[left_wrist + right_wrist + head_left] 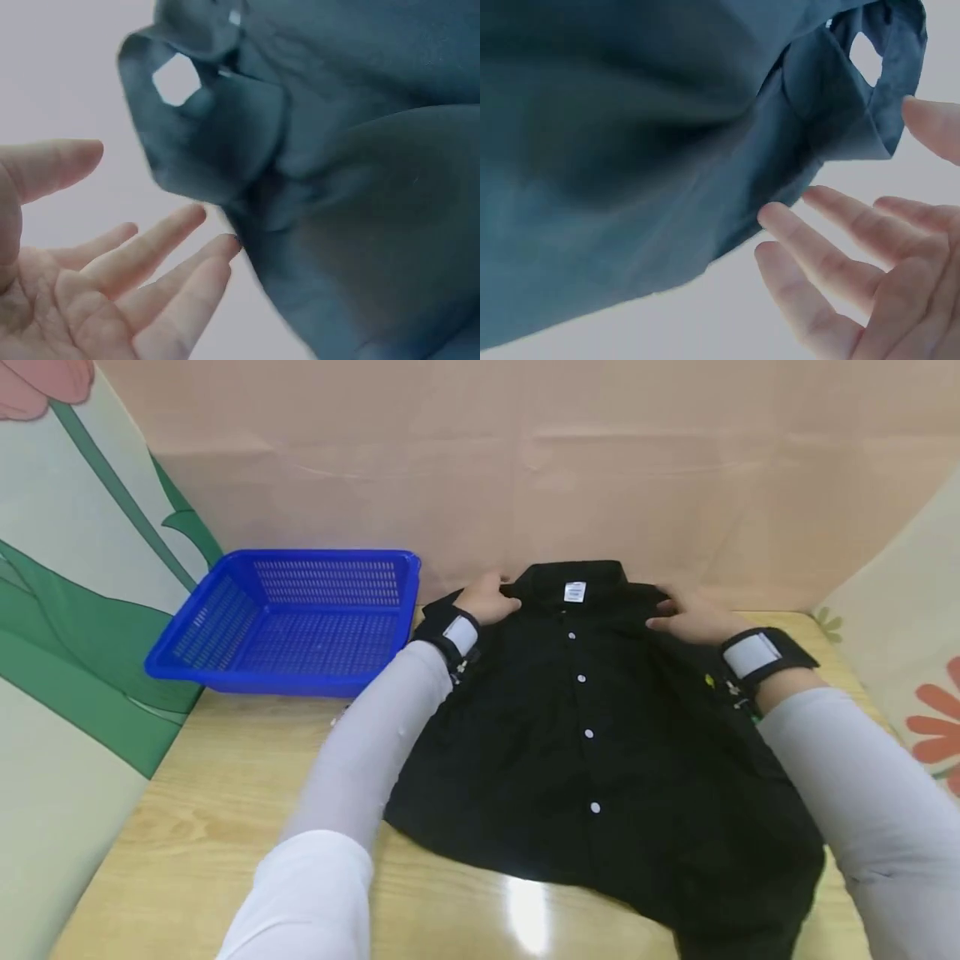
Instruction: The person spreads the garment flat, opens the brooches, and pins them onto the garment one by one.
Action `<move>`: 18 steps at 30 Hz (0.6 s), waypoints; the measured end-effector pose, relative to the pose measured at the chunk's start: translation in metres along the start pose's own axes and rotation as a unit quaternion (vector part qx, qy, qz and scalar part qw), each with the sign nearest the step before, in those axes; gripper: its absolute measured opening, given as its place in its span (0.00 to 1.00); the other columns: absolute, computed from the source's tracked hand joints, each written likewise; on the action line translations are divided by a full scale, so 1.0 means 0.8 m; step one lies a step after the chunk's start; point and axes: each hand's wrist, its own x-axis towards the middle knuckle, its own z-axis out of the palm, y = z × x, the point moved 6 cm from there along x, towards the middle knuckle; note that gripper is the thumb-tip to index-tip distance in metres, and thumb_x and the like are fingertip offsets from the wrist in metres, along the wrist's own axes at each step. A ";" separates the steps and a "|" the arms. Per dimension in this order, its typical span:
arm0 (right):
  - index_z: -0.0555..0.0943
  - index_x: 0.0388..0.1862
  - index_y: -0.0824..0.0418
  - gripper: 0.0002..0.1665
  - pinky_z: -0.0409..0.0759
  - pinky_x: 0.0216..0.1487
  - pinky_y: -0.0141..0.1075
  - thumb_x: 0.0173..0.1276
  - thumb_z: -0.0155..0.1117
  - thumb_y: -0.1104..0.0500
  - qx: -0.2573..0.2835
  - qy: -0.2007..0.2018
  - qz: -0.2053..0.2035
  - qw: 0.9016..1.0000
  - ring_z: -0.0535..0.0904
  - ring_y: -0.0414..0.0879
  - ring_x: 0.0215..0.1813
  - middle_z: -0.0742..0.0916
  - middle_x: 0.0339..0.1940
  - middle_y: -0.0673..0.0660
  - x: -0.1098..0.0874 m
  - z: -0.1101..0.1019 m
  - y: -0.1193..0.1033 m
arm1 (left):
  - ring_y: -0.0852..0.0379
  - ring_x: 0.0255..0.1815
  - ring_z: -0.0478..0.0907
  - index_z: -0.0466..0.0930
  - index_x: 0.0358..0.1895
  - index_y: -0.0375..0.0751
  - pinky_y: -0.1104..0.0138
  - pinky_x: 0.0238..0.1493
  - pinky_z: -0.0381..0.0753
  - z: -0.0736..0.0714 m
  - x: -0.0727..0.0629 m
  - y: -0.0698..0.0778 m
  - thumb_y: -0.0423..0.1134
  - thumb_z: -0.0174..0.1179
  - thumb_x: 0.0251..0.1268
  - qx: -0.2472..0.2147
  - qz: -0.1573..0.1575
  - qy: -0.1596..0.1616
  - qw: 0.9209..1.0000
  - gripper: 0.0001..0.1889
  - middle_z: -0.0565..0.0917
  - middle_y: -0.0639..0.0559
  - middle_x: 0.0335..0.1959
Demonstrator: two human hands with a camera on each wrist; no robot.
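A black button-up shirt [517,760] lies spread on the table, its collar [540,578] toward the back wall and a white label [574,592] inside the neck. Pale buttons run down its front. At the shirt's left shoulder is my left hand [487,600]; in the left wrist view its fingers [150,255] stretch to the cloth's edge beside the collar, thumb apart. By the other shoulder is my right hand [693,617], fingers [825,255] extended and spread at the edge in the right wrist view. Neither hand grips the cloth.
A blue plastic basket [281,683] with slotted sides stands at the back left of the wooden table [187,793], near my left forearm. Beige sheeting [480,468] hangs behind. Flower-printed fabric [67,727] borders both sides. The shirt's lower right part extends past the bottom of the head view.
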 end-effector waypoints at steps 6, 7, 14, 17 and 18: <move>0.52 0.75 0.78 0.40 0.65 0.63 0.69 0.75 0.56 0.58 -0.080 0.042 -0.016 0.996 0.64 0.79 0.67 0.65 0.69 0.84 -0.067 -0.002 0.022 | 0.51 0.55 0.81 0.74 0.64 0.41 0.59 0.58 0.79 -0.024 -0.093 0.034 0.44 0.55 0.75 0.086 0.103 -0.021 0.991 0.20 0.83 0.44 0.56; 0.53 0.74 0.78 0.40 0.66 0.62 0.69 0.75 0.56 0.57 -0.093 0.048 -0.009 0.994 0.65 0.80 0.66 0.67 0.67 0.85 -0.080 -0.003 0.030 | 0.52 0.53 0.82 0.76 0.62 0.41 0.59 0.56 0.80 -0.028 -0.111 0.035 0.45 0.55 0.74 0.104 0.110 -0.019 0.988 0.19 0.84 0.46 0.54; 0.61 0.66 0.84 0.40 0.76 0.46 0.65 0.75 0.55 0.49 -0.127 0.060 0.078 0.987 0.75 0.81 0.53 0.77 0.52 0.86 -0.171 0.005 0.115 | 0.56 0.35 0.84 0.83 0.52 0.41 0.62 0.38 0.82 -0.030 -0.222 -0.002 0.46 0.61 0.70 0.167 0.113 0.005 0.979 0.15 0.88 0.51 0.38; 0.64 0.60 0.88 0.41 0.79 0.40 0.60 0.75 0.56 0.48 -0.129 0.047 0.114 0.984 0.78 0.78 0.47 0.80 0.45 0.85 -0.204 0.021 0.150 | 0.60 0.29 0.81 0.85 0.47 0.40 0.66 0.31 0.80 -0.021 -0.258 -0.031 0.45 0.64 0.67 0.169 0.101 0.003 0.980 0.13 0.87 0.54 0.30; 0.64 0.58 0.89 0.41 0.80 0.37 0.58 0.74 0.56 0.47 -0.127 0.045 0.125 0.983 0.79 0.77 0.44 0.80 0.43 0.85 -0.213 0.027 0.159 | 0.61 0.27 0.80 0.86 0.44 0.40 0.67 0.30 0.79 -0.018 -0.268 -0.041 0.45 0.64 0.67 0.169 0.095 -0.001 0.981 0.12 0.86 0.55 0.28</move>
